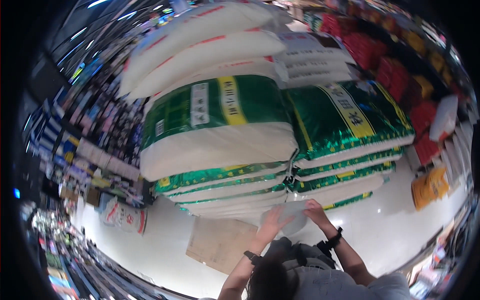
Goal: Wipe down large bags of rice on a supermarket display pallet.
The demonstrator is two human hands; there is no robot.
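My left hand lies against the left side of a pale grey, see-through piece, perhaps a plastic bag, with its fingers spread over it. At the upper right edge of this piece, my right hand grips it between thumb and fingers. Blur hides its exact kind. Just beyond both hands rises a stack of large sacks, with a green and white sack on top at the left. A glossy green sack with a yellow band tops the right pile. Both bear writing.
Larger white sacks are piled behind. A flat cardboard sheet lies on the glossy floor beside my left arm. A white sack stands at the left, a yellow bag at the right. Stocked shelves line the left side.
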